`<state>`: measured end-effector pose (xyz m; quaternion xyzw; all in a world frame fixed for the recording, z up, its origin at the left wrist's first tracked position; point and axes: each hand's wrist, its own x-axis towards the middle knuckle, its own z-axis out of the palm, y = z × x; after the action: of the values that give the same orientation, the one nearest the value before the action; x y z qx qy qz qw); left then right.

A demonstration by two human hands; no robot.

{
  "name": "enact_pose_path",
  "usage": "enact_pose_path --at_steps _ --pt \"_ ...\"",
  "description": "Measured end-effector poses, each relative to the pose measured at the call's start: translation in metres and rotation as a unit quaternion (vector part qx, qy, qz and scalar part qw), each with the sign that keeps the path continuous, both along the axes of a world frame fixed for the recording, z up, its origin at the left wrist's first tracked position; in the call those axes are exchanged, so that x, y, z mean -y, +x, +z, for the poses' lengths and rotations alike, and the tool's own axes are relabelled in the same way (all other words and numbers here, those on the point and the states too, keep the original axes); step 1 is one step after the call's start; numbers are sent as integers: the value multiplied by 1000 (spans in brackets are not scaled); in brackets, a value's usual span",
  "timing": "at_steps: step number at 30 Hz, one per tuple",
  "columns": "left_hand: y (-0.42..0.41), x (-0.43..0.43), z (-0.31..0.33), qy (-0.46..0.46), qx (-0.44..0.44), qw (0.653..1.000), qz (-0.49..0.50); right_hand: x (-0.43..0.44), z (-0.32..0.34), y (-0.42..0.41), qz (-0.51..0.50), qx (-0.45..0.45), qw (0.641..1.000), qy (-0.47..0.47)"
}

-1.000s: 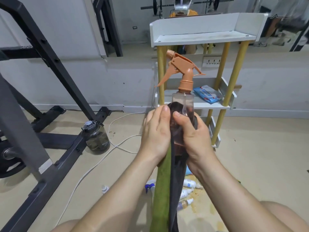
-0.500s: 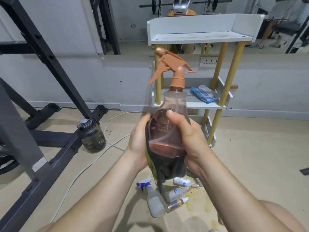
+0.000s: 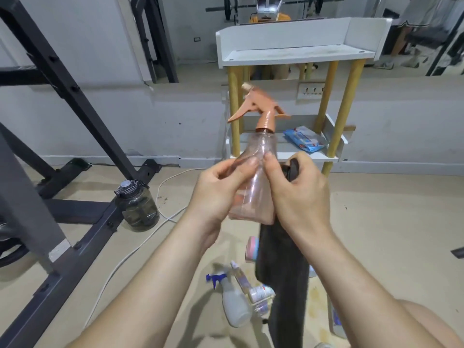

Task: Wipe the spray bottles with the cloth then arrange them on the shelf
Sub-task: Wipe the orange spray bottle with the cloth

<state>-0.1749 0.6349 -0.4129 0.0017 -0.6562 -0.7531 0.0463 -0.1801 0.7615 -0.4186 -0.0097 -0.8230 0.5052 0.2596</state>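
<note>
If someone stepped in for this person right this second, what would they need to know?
Left hand: grips the orange-trigger spray bottle, upright in front of the shelf.
Right hand: holds the dark cloth, which hangs down beside the bottle; the thumb touches the bottle.
Done: this bottle looks mid-wipe. No spray bottle is on the shelf, only a blue packet on the middle tier.
Left: finish wiping and shelve it, then do the blue-trigger bottle and small bottles lying on the floor.
</note>
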Motion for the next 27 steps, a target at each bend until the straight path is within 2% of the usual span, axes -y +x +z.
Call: enact_pose_path --at_steps 2,4,5,6,8,9,11,14,15,16,18,19,22,24,27 --pt "-8 2 -4 80 63 994 36 -3 4 3 11 -91 995 -39" --pt "-14 5 -8 140 82 985 54 2 4 13 137 -154 971 -118" --pt "-16 6 -10 164 82 982 46 8 1 18 196 -161 962 -97" --pt "-16 6 -11 180 80 980 26 16 -3 23 217 -173 960 -26" --pt "-11 3 -12 184 84 979 -9 21 -13 17 200 -184 955 121" --pt "-7 2 -11 172 81 981 -22 20 -12 11 188 -163 961 124" --pt "-3 0 -8 145 45 987 -47 18 -3 2 216 -100 971 25" --pt "5 -1 4 89 -12 995 -41 10 13 -6 264 42 941 -209" --pt "6 -1 6 70 -23 997 -31 8 16 -7 253 73 931 -251" --pt "5 -2 6 61 -33 997 -16 8 18 -4 243 84 933 -253" --pt "0 -1 3 53 -40 997 42 17 19 7 232 59 955 -175" --pt "-2 0 1 51 -36 996 71 25 16 16 230 26 968 -93" --pt "-7 9 -5 72 -28 994 78 52 -7 40 226 -90 957 155" --pt "-3 12 -3 35 -42 997 58 54 -5 34 205 -93 955 192" --pt "4 10 -1 -46 -32 997 49 48 19 0 187 -66 965 170"
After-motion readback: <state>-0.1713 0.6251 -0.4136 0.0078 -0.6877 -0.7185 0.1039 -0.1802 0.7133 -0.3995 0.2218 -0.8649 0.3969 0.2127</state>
